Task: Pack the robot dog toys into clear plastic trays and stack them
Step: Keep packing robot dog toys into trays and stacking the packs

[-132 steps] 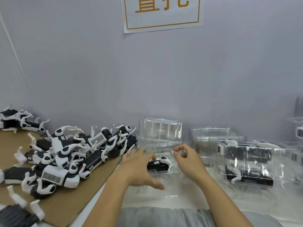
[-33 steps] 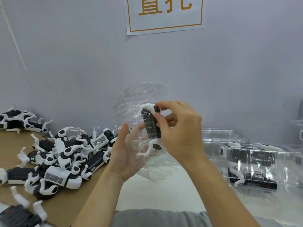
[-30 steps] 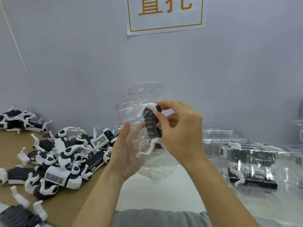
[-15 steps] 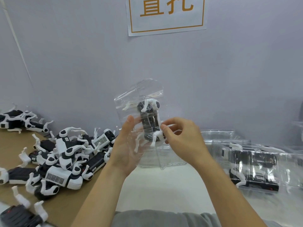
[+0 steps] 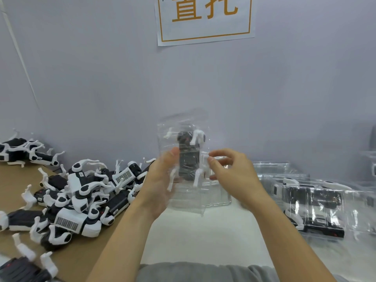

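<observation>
You hold a clear plastic tray [image 5: 189,192] up in the air in front of the lavender wall [image 5: 284,88], above the white table [image 5: 203,237]; inside it sits one robot dog toy [image 5: 188,157], its black body standing upright with the long axis running vertically; one white leg with a round joint shows near the top end and two more white legs hang near the lower end; you cannot tell which end is the head. Your left hand [image 5: 160,186] cups the tray from the left side, fingers behind the plastic and thumb lying along its front edge; your right hand [image 5: 234,176] pinches the tray's right edge between thumb and forefinger, the remaining fingers loosely curled. To your left a pile of loose robot dogs [image 5: 81,196] lies on brown cardboard [image 5: 85,257]; to your right packed trays [image 5: 313,204] rest on the table, toys lying lengthwise across them; a paper sign [image 5: 204,19] with orange characters hangs on the wall above.
</observation>
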{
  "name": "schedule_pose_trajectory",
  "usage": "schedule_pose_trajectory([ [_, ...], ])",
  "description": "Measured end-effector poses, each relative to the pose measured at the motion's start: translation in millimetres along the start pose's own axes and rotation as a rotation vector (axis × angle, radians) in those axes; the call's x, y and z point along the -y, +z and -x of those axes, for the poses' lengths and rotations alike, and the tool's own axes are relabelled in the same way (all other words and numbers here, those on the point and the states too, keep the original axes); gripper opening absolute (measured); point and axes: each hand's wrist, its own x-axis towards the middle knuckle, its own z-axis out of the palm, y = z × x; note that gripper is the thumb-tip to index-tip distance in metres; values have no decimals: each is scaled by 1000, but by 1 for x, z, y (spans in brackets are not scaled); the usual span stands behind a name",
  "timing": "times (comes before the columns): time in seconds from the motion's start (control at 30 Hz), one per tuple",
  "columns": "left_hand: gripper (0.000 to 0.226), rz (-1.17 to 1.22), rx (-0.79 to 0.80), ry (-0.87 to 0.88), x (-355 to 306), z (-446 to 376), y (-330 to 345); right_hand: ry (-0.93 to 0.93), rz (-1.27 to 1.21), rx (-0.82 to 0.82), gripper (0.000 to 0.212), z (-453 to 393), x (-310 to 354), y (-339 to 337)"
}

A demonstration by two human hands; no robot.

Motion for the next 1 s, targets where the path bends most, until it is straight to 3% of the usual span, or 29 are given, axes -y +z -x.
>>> schedule_pose_trajectory([
  [0.2, 75, -348, -102, 31, 11, -10, -8, 166, -287, -210, 23, -10, -3, -18],
  [0.33, 85, -665, -125, 31, 23, -12, -10, 327, -422, -71, 28, -10, 5, -25],
  [0.47, 86, -906, -102, 120, 31, -13, -2, 361, -199, 106, 53, -10, 0, -26],
  [0.63, 83, -1115, -69, 256, 31, -12, 3, 338, -85, 113, 79, -8, -11, -20],
  [0.87, 82, -1247, 8, 244, 25, -11, 4, 323, -19, 129, 72, -9, -19, -20],
  [1.0, 80, -1284, 122, 85, 19, -10, 3, 411, 121, 266, 73, -4, -19, -22],
])
